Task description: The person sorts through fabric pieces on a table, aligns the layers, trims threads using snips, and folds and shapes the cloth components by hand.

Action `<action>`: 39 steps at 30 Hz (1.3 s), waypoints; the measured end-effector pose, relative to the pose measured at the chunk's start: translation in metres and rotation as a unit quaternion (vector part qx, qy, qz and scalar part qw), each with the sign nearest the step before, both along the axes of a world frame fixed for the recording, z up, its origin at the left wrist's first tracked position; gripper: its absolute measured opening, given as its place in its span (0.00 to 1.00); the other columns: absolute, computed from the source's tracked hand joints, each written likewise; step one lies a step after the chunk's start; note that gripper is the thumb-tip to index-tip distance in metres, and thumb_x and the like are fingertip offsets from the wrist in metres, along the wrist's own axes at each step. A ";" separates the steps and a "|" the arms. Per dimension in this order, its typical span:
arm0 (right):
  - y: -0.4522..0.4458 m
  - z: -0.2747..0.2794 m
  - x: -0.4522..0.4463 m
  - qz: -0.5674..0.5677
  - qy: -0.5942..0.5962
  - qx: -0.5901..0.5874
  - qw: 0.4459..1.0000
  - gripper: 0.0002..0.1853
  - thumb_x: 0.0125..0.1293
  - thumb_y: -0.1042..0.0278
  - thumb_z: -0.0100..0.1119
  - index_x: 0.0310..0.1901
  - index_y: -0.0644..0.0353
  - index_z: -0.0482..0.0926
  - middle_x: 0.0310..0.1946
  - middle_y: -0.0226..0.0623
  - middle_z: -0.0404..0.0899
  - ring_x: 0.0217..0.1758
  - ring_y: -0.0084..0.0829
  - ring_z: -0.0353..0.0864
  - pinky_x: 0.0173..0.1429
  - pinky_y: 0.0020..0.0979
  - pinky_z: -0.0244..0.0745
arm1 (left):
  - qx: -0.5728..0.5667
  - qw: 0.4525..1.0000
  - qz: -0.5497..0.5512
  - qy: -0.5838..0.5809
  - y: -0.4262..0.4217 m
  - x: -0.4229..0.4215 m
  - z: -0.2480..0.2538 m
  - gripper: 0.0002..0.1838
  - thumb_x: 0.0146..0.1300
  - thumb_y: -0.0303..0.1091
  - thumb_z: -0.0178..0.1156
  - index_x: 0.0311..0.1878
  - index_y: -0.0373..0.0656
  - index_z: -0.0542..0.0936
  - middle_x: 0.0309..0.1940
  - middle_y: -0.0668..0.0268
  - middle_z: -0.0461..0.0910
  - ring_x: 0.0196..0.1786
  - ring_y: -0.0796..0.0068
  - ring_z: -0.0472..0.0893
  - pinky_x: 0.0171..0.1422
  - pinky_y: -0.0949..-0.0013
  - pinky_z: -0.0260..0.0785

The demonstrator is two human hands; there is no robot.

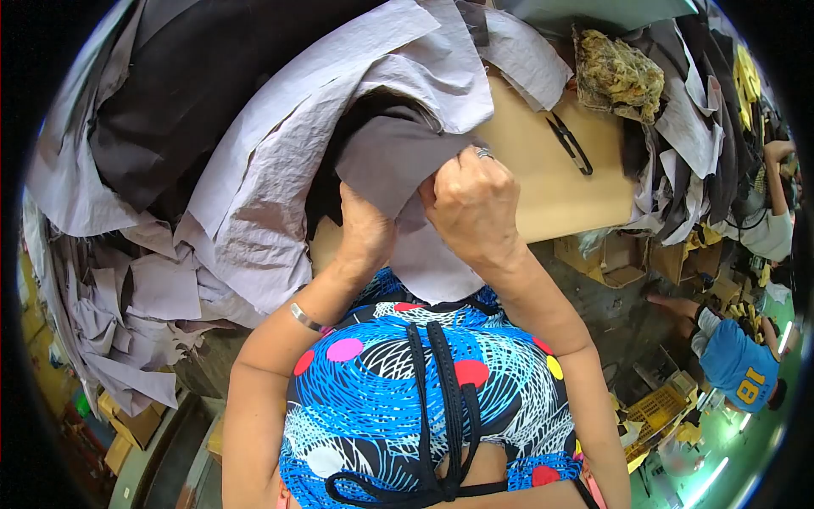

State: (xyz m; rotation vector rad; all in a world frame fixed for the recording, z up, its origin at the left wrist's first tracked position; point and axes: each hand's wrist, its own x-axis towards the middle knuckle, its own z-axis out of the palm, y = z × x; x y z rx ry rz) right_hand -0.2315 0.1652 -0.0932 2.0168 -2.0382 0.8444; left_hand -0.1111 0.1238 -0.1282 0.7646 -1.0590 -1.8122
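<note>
Between my two hands is a dark grey fabric piece point(398, 157), lifted above the table near my chest. My right hand point(475, 199), with a ring on one finger, is closed on its right edge. At the lower left of the same piece, my left hand point(366, 225) grips the edge, its fingers partly hidden behind the cloth. A paler grey flap point(432, 259) hangs below, between my wrists. Long light grey fabric panels point(280, 161) lie in a curved heap beyond and left of my left hand. Black thread snips point(570, 144) rest on the tan tabletop point(543, 191) right of my right hand.
Dark cloth point(170, 110) is piled at the far left, with light grey scraps point(127, 297) hanging below. A clear bag of yellowish material point(619, 76) sits at the back right. Cardboard boxes point(615, 259) stand below the table. A person in a blue shirt point(739, 360) is at the right.
</note>
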 end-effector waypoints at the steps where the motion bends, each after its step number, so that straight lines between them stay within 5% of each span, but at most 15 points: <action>1: 0.000 0.000 0.001 0.000 0.011 0.003 1.000 0.06 0.40 0.74 0.53 0.13 0.61 0.69 0.17 0.40 0.69 0.21 0.34 0.72 0.26 0.31 0.67 | 0.017 1.000 0.000 0.016 0.000 0.000 0.000 0.20 0.61 0.33 0.58 0.56 0.43 0.69 0.50 0.67 0.73 0.52 0.75 0.73 0.57 0.70 0.66; 4: 0.000 0.002 0.001 0.005 0.032 0.029 0.999 0.07 0.38 0.73 0.54 0.10 0.61 0.69 0.15 0.39 0.68 0.21 0.33 0.72 0.26 0.31 0.67 | 0.011 0.999 0.000 -0.048 0.000 0.000 0.001 0.19 0.60 0.31 0.58 0.54 0.42 0.70 0.49 0.68 0.74 0.50 0.76 0.74 0.56 0.70 0.67; 7: 0.001 -0.002 0.000 0.017 0.060 0.044 0.997 0.06 0.37 0.72 0.54 0.10 0.61 0.70 0.14 0.39 0.69 0.21 0.33 0.71 0.26 0.32 0.67 | -0.020 0.996 0.069 -0.062 0.002 -0.006 0.002 0.12 0.57 0.28 0.60 0.44 0.38 0.77 0.39 0.69 0.78 0.40 0.79 0.75 0.44 0.74 0.69; 16: 0.000 -0.011 -0.006 0.044 0.010 0.052 0.998 0.05 0.37 0.71 0.55 0.11 0.61 0.71 0.15 0.41 0.71 0.20 0.36 0.74 0.26 0.34 0.68 | -0.011 0.988 0.054 -0.145 0.000 -0.001 0.001 0.13 0.56 0.30 0.61 0.44 0.36 0.77 0.40 0.66 0.79 0.40 0.79 0.75 0.44 0.74 0.69; 19: -0.001 -0.012 -0.008 0.013 -0.047 0.052 0.997 0.05 0.39 0.73 0.56 0.13 0.61 0.72 0.15 0.43 0.71 0.21 0.38 0.74 0.26 0.36 0.69 | -0.055 0.988 0.017 -0.141 -0.003 0.006 -0.014 0.20 0.58 0.28 0.61 0.54 0.38 0.69 0.50 0.65 0.73 0.50 0.76 0.73 0.55 0.72 0.66; 25: -0.007 -0.021 -0.014 0.002 -0.275 0.040 0.961 0.08 0.45 0.73 0.59 0.17 0.64 0.70 0.18 0.46 0.72 0.22 0.45 0.74 0.28 0.40 0.70 | 0.029 0.994 0.000 -0.102 -0.005 0.004 -0.003 0.20 0.57 0.28 0.62 0.53 0.39 0.70 0.48 0.67 0.73 0.50 0.77 0.72 0.55 0.72 0.66; 34: -0.006 -0.013 -0.007 0.007 -0.154 -0.001 0.988 0.06 0.45 0.74 0.57 0.18 0.63 0.70 0.19 0.42 0.70 0.21 0.42 0.74 0.26 0.38 0.70 | -0.047 0.990 -0.007 -0.133 -0.006 0.002 -0.005 0.17 0.60 0.30 0.59 0.52 0.39 0.71 0.47 0.68 0.73 0.49 0.79 0.72 0.54 0.73 0.66; 39: -0.001 -0.020 -0.004 0.012 0.010 -0.001 1.000 0.07 0.42 0.74 0.54 0.13 0.60 0.68 0.17 0.39 0.69 0.20 0.35 0.72 0.24 0.34 0.68 | -0.075 0.985 -0.002 -0.158 -0.005 0.004 -0.009 0.15 0.60 0.29 0.58 0.50 0.38 0.72 0.46 0.66 0.74 0.49 0.78 0.72 0.53 0.74 0.65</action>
